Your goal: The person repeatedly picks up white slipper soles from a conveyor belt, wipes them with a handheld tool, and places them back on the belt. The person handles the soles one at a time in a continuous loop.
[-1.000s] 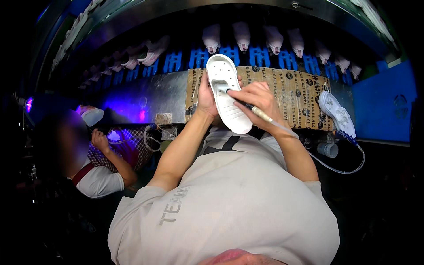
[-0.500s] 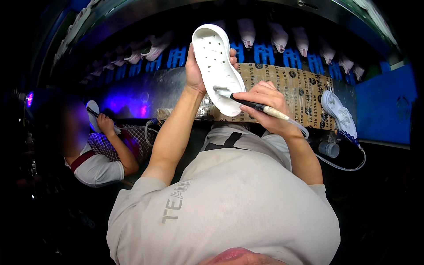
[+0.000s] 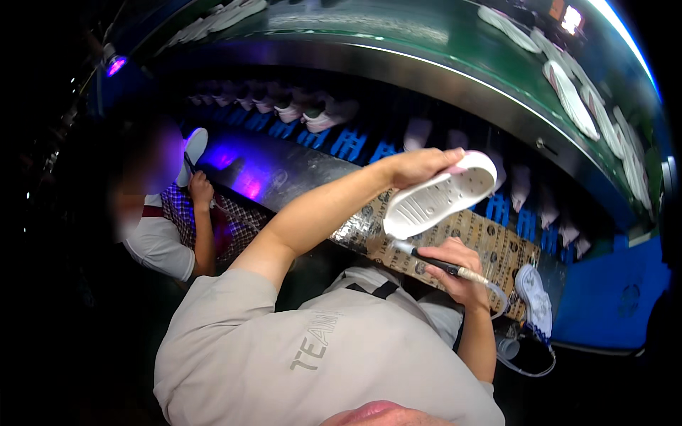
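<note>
My left hand (image 3: 419,169) is closed on the far side of a white shoe sole (image 3: 435,204), a shallow moulded shell with grooves and small holes inside. The sole lies slantwise above the bench, its hollow side towards me. In my right hand (image 3: 462,284) is a black-handled brush (image 3: 439,263) with a pale tip, gripped by fingers and thumb. A pale hose trails from the handle's back end. The brush tip is close beneath the sole's near-left end; whether they touch I cannot tell.
Brown printed tape covers part of the bench (image 3: 312,167). Another white sole (image 3: 534,292) and a small cup (image 3: 507,348) are at right, by a blue panel (image 3: 604,295). Shoes hang over blue racks (image 3: 348,144) behind. A co-worker's hand (image 3: 201,189) holds a brush at left.
The view has tilted. My left hand has carried the sole rightward and turned it, and its grip has shifted towards the far end. The brush tip has left the sole's inside.
</note>
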The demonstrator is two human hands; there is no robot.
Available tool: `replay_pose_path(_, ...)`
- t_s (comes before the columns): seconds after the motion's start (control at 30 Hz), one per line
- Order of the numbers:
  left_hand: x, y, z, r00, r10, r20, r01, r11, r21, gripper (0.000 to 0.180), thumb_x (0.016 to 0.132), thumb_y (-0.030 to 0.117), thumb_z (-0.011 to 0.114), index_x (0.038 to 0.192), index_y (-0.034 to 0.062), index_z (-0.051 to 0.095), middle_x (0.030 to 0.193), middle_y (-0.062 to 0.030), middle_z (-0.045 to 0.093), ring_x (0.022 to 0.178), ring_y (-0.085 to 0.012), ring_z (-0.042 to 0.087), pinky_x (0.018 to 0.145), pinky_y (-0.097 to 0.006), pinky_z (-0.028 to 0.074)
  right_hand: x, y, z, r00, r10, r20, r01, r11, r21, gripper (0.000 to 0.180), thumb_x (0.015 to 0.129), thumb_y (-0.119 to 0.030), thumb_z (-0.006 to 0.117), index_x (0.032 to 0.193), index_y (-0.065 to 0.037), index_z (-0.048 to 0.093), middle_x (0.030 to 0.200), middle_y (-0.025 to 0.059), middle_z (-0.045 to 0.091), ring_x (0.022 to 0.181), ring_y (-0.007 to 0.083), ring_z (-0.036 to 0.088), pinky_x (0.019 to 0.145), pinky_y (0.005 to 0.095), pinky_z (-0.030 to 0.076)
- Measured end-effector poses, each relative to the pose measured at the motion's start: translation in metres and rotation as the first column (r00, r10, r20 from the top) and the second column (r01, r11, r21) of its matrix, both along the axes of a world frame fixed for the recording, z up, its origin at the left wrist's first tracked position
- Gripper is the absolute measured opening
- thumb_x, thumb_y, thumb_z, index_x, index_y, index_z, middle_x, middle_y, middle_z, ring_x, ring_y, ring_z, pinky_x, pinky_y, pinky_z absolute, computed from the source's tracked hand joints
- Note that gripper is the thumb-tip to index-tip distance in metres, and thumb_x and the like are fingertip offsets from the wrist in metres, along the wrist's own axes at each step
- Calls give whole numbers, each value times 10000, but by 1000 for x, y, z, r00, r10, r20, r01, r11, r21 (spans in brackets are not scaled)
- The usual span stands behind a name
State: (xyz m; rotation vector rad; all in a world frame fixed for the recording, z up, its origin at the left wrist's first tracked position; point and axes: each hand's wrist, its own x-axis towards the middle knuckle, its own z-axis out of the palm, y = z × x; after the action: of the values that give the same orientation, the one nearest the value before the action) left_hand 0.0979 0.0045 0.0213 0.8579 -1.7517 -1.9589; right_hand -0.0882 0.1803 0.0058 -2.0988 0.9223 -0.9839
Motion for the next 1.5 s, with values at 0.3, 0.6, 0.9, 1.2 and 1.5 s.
replay_pose_path(0.3,-22,-7,9,901,-166,400,226,968,-108,694,1065,587,438,1353,-4,659,1378,-259,619,1268,-340,588,1075,-419,430,5,-8,11,970,-134,-202,95,977,-191,316,724,-76,853,1033,-82,789,768,73,624,774,266,586,792,367,448)
replay_pose_path(0.6,-20,-21,-4,723,-208,658,427,884,-189,771,1027,666,423,1390,20,636,1478,-255,554,1380,-390,512,1146,-450,378,-5,-11,7,948,-210,-239,144,953,-266,312,758,-80,835,1066,-85,784,802,62,643,776,242,601,796,368,468)
replay_pose_path(0.9,1,-14,9,738,-170,653,369,912,-180,695,1013,693,441,1395,159,669,1421,-201,626,1278,-328,618,1081,-374,445,-29,-13,8,946,-117,-302,50,973,-223,320,812,-128,824,1130,-139,791,800,31,633,772,203,572,752,359,468)
replay_pose_path(1.2,11,-13,12,716,-115,688,347,915,-208,680,1018,681,435,1308,142,731,1278,-194,707,1142,-308,699,956,-389,533,-48,-19,23,935,-73,-347,16,986,-164,307,800,-139,826,1105,-143,786,808,32,626,791,210,579,792,358,461)
replay_pose_path(1.5,6,-23,35,864,-6,504,165,948,-273,677,1084,576,362,1330,29,678,1224,-218,718,1127,-286,679,1009,-334,498,-66,-4,13,971,-222,-85,199,954,-222,294,840,-134,818,1118,-51,771,832,57,689,743,208,595,716,334,459)
